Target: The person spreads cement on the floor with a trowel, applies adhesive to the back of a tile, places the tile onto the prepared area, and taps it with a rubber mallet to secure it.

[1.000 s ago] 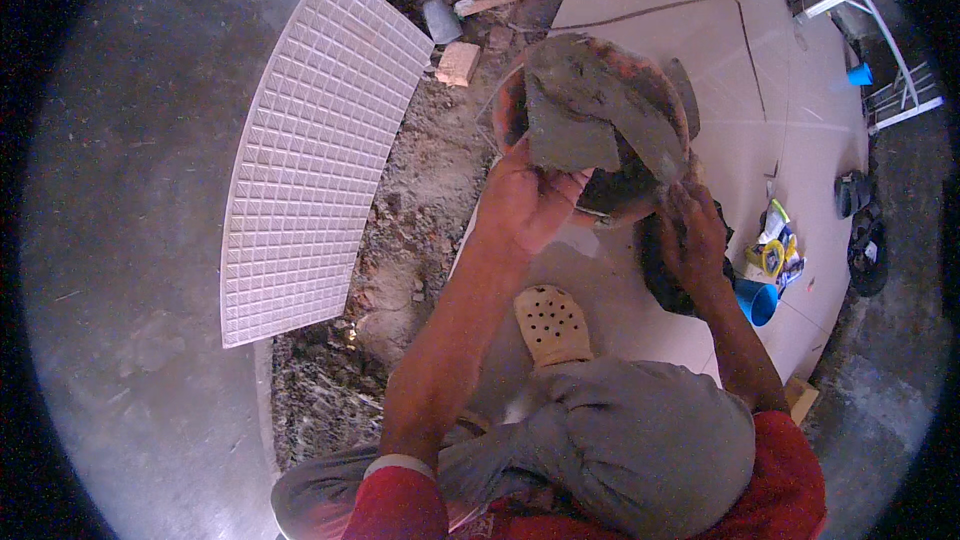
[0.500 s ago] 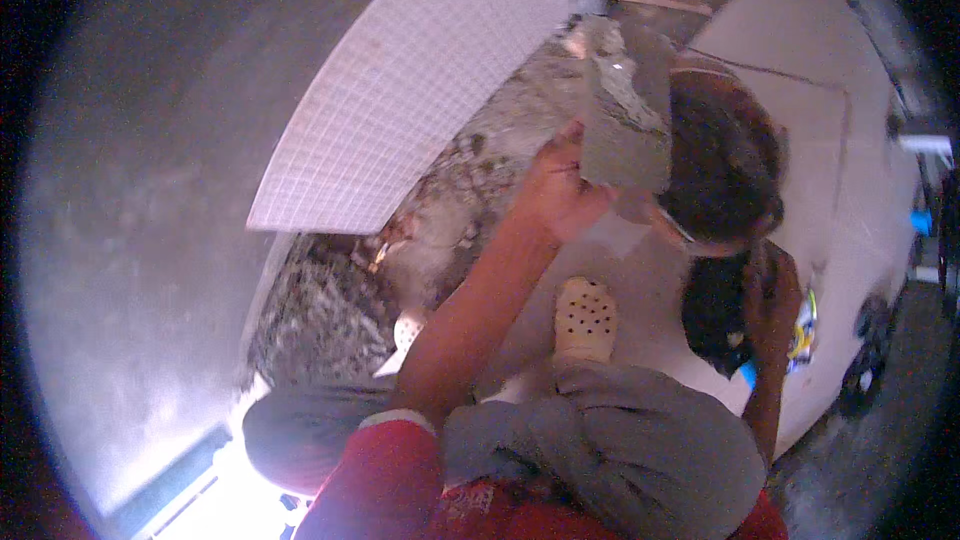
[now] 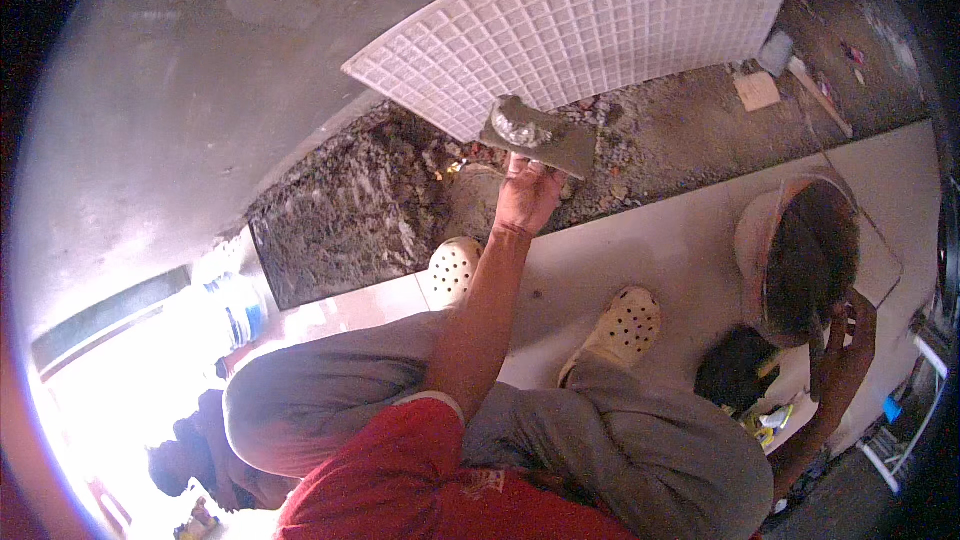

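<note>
My left hand (image 3: 528,198) is closed under a flat rectangular plastering float (image 3: 562,145). On top of the float sits a wet grey lump of mortar (image 3: 520,123). The float is in front of the lower edge of a large tile (image 3: 600,25), whose pale gridded back faces me as it leans at the wall. Over on the right, my right hand (image 3: 846,338) is closed at the near rim of a bucket (image 3: 757,240) with dark grey contents. A thin dark thing shows by its fingers, too blurred to name.
Rough broken mortar bed (image 3: 350,200) runs along the wall, bordered by pale floor tiles (image 3: 640,250). My clogs (image 3: 628,325) stand on those tiles. A black bag-like object (image 3: 735,370) lies near the bucket. Another person (image 3: 215,450) is at the bright lower left.
My left hand has carried the mortar-laden float away from the bucket, toward the gridded tile. My right hand remains by the bucket. The view has also turned.
</note>
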Demonstrator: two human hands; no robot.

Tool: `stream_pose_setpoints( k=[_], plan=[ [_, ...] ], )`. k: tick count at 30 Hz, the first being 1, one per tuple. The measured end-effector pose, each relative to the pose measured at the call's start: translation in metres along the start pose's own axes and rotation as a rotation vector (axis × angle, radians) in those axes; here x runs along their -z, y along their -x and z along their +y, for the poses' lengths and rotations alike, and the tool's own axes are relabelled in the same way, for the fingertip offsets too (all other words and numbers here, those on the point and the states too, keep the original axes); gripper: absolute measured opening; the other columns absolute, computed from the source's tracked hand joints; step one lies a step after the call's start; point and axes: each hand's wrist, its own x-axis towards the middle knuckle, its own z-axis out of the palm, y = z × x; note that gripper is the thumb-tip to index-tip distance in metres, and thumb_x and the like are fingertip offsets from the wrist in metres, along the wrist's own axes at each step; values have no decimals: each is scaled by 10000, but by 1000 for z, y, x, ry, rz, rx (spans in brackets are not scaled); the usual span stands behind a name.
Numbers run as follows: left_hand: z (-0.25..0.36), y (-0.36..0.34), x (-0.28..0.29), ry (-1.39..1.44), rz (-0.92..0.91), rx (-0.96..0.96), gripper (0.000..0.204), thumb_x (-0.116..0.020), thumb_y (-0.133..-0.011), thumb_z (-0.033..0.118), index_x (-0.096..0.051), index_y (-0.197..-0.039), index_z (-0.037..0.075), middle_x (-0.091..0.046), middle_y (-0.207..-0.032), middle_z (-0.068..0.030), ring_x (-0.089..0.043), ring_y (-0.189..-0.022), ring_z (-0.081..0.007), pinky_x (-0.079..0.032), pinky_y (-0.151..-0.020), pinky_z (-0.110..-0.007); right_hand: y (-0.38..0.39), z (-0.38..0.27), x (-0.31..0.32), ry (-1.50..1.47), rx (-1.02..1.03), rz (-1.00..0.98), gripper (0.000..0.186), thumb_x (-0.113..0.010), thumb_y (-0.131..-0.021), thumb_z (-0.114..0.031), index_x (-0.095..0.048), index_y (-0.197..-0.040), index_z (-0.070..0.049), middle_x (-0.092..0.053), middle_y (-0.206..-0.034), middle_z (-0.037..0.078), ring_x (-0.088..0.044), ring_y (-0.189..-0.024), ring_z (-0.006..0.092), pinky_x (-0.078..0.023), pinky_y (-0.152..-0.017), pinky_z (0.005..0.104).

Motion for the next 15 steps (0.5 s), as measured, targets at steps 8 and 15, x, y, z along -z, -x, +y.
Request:
stream_pose_setpoints(
  k=[8, 15],
  plan=[
    [49, -18, -44, -2762, -693, -1123, 376, -483, -1030, 227, -573, -1355, 61, -608, -1341, -133, -562, -1269, -325, -354, -1177, -532, -19, -48, -5, -44, 137, -4, 286, -561, -1060, -207, -661, -1251, -19, -669, -1263, 147, -642, -1153, 297, -491, -990, 408],
    [15, -22, -34, -3079, -447, -1737, 366, -535, -1034, 283, -668, -1277, 43, -670, -1226, -166, -627, -1163, -399, -500, -1027, -470, -4, -105, -24, -223, 256, 159, 281, -561, -1056, -225, -692, -1199, -22, -692, -1194, 154, -645, -1146, 301, -477, -1009, 415]
  ],
)
